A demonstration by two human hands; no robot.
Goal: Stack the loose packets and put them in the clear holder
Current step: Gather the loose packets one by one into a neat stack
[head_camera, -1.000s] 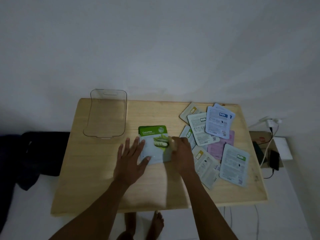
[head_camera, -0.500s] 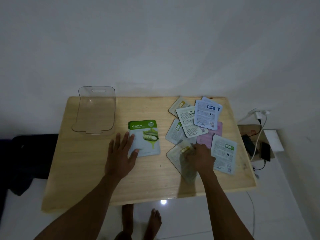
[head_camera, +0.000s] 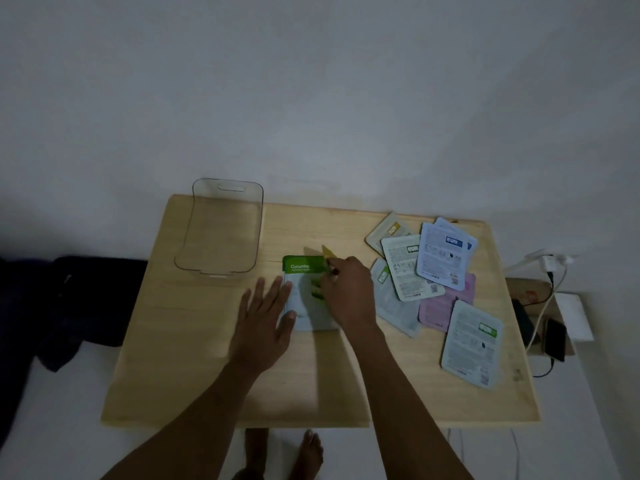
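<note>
A green cucumber packet (head_camera: 297,268) lies flat near the middle of the wooden table (head_camera: 207,358). My right hand (head_camera: 348,291) holds a pale packet with a yellow corner (head_camera: 327,252) over it; most of that packet is hidden or blurred. My left hand (head_camera: 265,322) rests flat and open, its fingertips on the green packet's left edge. The clear holder (head_camera: 221,230) stands empty at the table's back left. Several loose packets (head_camera: 446,252) lie overlapped at the right, one with a green label (head_camera: 472,342) apart at the front.
A phone (head_camera: 554,339) on a charging cable and a wall plug (head_camera: 550,263) sit on a low surface right of the table. Dark cloth (head_camera: 69,299) lies on the floor at the left. My bare feet (head_camera: 284,452) show under the front edge.
My right hand took a packet from the right-hand pile and carried it left, over the green packet. My left hand stayed on the green packet's edge.
</note>
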